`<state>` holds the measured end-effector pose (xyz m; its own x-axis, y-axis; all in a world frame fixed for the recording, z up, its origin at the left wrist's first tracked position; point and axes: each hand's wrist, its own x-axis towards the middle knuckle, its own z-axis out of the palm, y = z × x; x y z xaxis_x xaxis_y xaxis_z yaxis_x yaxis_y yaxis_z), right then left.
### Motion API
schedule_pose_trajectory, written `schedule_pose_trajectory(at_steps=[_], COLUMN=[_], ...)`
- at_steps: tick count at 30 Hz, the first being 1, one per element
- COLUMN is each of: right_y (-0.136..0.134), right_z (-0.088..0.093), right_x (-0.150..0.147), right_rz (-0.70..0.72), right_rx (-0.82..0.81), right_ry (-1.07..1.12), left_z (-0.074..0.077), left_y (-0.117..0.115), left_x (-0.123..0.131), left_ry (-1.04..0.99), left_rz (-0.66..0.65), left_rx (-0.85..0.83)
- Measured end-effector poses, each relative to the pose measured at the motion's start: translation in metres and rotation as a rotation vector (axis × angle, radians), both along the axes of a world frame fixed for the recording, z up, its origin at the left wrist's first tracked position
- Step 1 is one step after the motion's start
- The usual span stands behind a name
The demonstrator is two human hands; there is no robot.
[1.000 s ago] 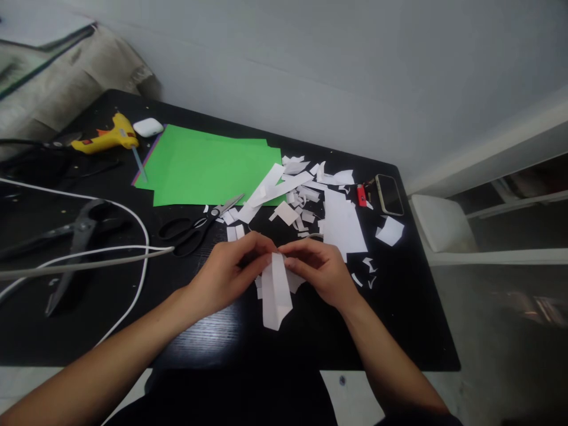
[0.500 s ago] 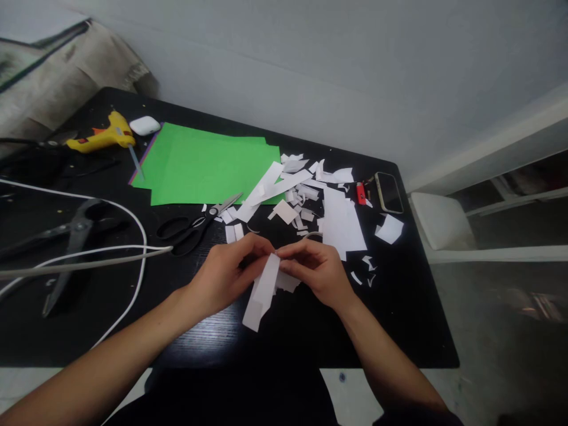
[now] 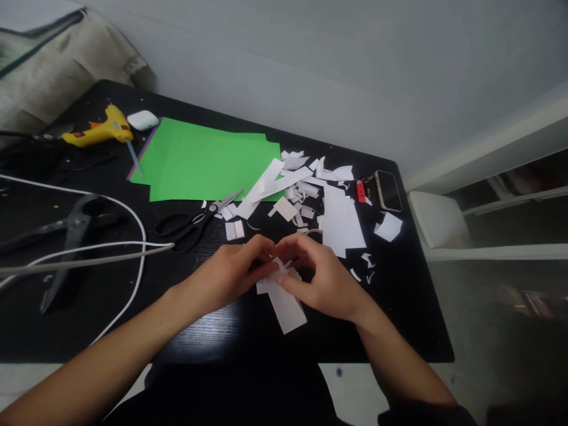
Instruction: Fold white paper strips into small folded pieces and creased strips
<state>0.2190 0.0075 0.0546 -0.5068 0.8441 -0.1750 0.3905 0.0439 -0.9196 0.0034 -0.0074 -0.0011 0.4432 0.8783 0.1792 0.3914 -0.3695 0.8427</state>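
No text, label, brand, number or sign can be read. Markings noted: the yellow glue gun [image 3: 104, 129], far to the left of and beyond the left hand [image 3: 233, 269], carries a small greyish patch on its body and a dark patch on its handle; any lettering on either is too small to make out. On the red lighter [image 3: 361, 191], beyond and to the right of the right hand [image 3: 328, 278], and on the phone [image 3: 389, 191] just past it, no characters are legible.
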Motion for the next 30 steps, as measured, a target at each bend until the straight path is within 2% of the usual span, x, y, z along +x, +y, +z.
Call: schedule_pose_trajectory(at_steps=[6, 15, 24, 30], right_y=[0.002, 0.005, 0.005, 0.004], right_z=[0.005, 0.007, 0.005, 0.004], right_x=[-0.007, -0.008, -0.009, -0.012], right_rz=[-0.047, -0.088, -0.13, -0.164], right_rx=[0.054, 0.06, 0.056, 0.102], right_ry=[-0.066, -0.036, -0.008, -0.002], left_z=[0.008, 0.023, 0.024, 0.02], left_y=[0.001, 0.003, 0.006, 0.006], left_x=[0.0, -0.001, 0.004, 0.004], left_ry=[0.021, -0.071, -0.185, -0.153], left_rz=[-0.03, 0.014, 0.093, 0.122], left_rx=[0.022, -0.171, -0.413, -0.433])
